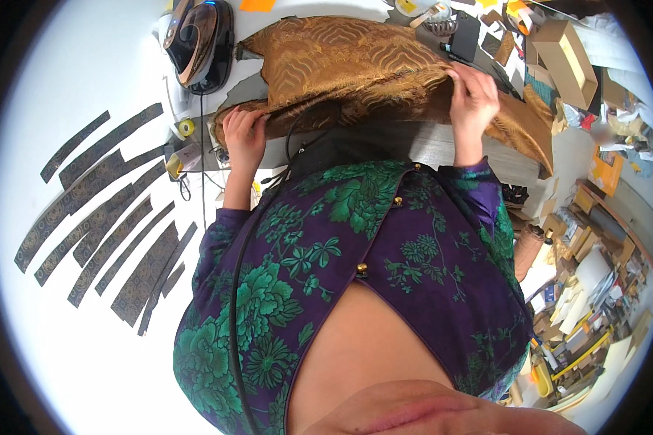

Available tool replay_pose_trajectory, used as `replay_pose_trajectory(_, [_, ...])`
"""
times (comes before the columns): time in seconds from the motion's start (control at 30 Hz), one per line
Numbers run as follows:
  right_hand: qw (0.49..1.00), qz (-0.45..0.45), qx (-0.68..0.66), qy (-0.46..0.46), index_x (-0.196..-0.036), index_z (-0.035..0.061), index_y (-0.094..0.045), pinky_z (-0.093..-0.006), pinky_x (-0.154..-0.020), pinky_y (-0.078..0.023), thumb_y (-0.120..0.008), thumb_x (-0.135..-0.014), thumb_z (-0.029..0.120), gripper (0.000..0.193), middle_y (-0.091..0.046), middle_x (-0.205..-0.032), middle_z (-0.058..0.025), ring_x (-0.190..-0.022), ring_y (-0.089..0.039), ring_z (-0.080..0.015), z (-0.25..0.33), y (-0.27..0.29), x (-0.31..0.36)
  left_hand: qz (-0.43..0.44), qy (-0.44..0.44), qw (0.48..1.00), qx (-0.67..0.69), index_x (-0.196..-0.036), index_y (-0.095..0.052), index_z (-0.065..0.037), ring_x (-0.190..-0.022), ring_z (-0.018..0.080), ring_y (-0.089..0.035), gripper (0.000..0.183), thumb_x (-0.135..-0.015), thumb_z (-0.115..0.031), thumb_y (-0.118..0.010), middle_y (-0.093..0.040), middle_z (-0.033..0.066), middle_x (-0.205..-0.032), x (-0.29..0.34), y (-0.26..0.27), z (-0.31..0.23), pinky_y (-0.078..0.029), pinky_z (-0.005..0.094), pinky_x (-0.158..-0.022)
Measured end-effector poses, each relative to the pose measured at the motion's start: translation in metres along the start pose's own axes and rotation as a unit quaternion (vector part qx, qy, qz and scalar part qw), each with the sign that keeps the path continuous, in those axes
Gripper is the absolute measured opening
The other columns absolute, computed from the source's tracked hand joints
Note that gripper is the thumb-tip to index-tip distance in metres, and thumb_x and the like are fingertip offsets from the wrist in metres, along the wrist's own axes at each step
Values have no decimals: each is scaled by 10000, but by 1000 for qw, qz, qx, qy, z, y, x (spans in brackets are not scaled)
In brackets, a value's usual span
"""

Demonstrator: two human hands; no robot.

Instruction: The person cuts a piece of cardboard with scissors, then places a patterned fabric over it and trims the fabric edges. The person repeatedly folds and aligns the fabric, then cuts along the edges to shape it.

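Observation:
A golden-brown brocade fabric (pixel 341 54) with a wavy woven pattern lies across the table in front of me. Its near edge is gathered into a fold that runs between my two hands. At the left end of that edge, my left hand (pixel 244 138) pinches the fabric between thumb and fingers. Farther to the right, my right hand (pixel 474 100) grips the same cloth by its raised edge, thumb and fingertips together. Past the right hand, more of the brocade hangs over the table's near side.
Left of the cloth stands a dark iron (pixel 199 45) with its cord trailing down. Dark patterned strips (pixel 116 210) lie on the white surface at left. A cardboard box (pixel 564 64), a black box (pixel 466 38) and a brown thread cone (pixel 529 246) are on the right, beside cluttered shelves.

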State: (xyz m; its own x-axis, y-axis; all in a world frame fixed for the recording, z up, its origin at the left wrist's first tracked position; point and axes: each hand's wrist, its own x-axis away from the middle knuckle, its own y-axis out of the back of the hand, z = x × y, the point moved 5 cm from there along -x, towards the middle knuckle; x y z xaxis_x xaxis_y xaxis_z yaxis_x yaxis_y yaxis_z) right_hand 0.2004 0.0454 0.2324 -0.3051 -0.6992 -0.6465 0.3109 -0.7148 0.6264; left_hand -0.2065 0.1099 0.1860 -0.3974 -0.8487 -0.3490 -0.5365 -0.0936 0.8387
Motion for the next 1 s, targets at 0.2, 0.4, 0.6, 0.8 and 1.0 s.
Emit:
replay_pose_trajectory(0.2, [989, 136, -30, -53, -883, 75, -753, -372, -814, -504, -739, -827, 154, 97, -725, -933, -66, -889, -663, -265, -37, -52, 51, 102, 72, 992, -33, -1076, -678, -64, -1053, 317, -586, 311, -835, -246, -750, -656, 88, -1077, -1, -16, 13, -433, 427, -939])
replay_pose_trajectory(0.4, [982, 163, -75, -54, -905, 54, -750, -376, -810, -517, -735, -846, 175, 136, -724, -943, -89, -888, -668, -289, -42, -52, 58, 9, 30, 996, 83, -1251, -626, -88, -1186, 353, -543, 424, -873, -249, -729, -586, 145, -1298, -58, -18, -22, -435, 436, -1006])
replay_pose_trajectory(0.6, [959, 172, -172, -146, -887, 28, -731, -370, -815, -515, -719, -884, 188, 161, -715, -932, -114, -897, -667, -313, -34, -72, 31, 84, -66, 994, -4, -1328, -605, -120, -1317, 360, -462, 490, -866, -235, -721, -496, 130, -1456, -79, -61, -27, -405, 440, -1079])
replay_pose_trajectory(0.8, [922, 196, -187, -276, -975, 10, -714, -331, -753, -521, -778, -854, 259, 284, -718, -936, -137, -814, -667, -226, -76, -122, 31, 92, -43, 995, 26, -1341, -605, -154, -1356, 350, -430, 507, -859, -249, -728, -490, 98, -1471, -78, -63, -28, -393, 444, -1095])
replay_pose_trajectory(1.0, [902, 178, -168, -356, -857, 19, -719, -226, -656, -469, -803, -847, 207, 206, -690, -790, -2, -697, -553, -43, -67, -110, 26, 97, -33, 994, 23, -1362, -586, -165, -1370, 332, -418, 531, -860, -266, -727, -467, 82, -1492, -72, -63, -26, -376, 456, -1098])
